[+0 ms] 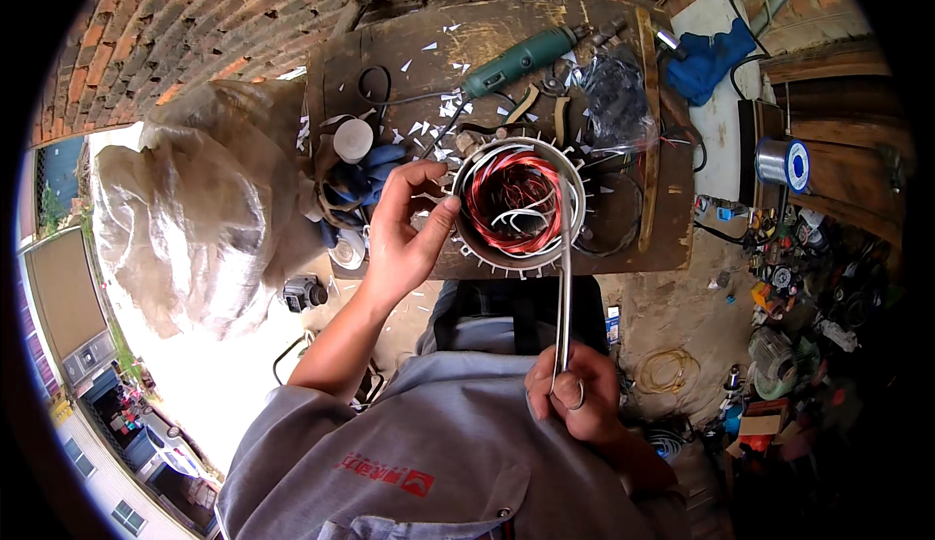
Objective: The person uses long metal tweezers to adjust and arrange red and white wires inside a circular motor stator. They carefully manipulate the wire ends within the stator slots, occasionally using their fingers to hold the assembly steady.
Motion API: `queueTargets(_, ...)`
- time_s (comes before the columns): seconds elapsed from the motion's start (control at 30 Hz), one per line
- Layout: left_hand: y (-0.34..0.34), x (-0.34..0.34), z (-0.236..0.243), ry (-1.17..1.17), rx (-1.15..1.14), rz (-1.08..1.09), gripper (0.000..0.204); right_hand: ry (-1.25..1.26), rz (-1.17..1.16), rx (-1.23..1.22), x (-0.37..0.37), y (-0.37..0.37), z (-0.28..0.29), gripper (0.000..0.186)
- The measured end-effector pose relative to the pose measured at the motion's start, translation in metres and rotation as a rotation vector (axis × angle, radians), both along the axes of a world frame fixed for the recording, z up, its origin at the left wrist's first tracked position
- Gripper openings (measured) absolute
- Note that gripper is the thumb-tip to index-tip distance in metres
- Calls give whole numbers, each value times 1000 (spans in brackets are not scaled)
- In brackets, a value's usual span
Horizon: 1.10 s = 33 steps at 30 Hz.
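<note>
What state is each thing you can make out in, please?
Round metal housing: open side up
Red coil: looped inside the housing
Left hand: open, at the housing
Right hand: closed on the long metal tool
Green power tool: lying down
White scraps: scattered
Plastic bag: crumpled
Wire spool: wound

The left hand (pixel 411 228) reaches forward, loosely spread; the right hand (pixel 577 389) curls inward.

Long tool (pixel 566 297) in the right hand (pixel 581 396) is smooth, shiny metal. Round housing (pixel 506 261) beside the left hand (pixel 405 236) looks like duller metal, red coils (pixel 484 219) kinda glossy. Tabletop (pixel 429 36) beyond those 2 hands: scuffed, mostly matt wood.
</note>
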<state>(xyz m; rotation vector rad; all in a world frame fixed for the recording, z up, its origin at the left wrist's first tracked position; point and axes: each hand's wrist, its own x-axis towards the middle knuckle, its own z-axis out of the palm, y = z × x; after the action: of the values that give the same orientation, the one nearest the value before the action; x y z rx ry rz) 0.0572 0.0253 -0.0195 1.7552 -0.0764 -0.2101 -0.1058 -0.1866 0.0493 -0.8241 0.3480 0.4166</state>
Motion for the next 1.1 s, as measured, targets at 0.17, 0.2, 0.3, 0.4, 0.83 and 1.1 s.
queueTargets(0.17, -3, 26, -22, 203, -332, 77, 32, -363, -495, -756, 39, -7, -44, 49)
queueTargets(0.2, -8, 30, -30, 239, -469, 100, 35, -408, -501, -762, 51, -15, -59, 48)
queueTargets(0.3, -32, 32, -22, 388, -623, 31, 45, -388, -619, -398, 82, -1, -87, 39)
queueTargets(0.4, -37, 31, -20, 407, -723, -18, 45, -401, -741, -312, 99, 19, -97, 33)
queueTargets(0.83, -40, -42, -30, 275, -763, 222, 65, -208, -548, -325, 135, -5, -73, 33)
queueTargets(1.1, 19, -33, 0, -82, 119, -186, 64, -378, -529, -464, 114, -21, -61, 20)
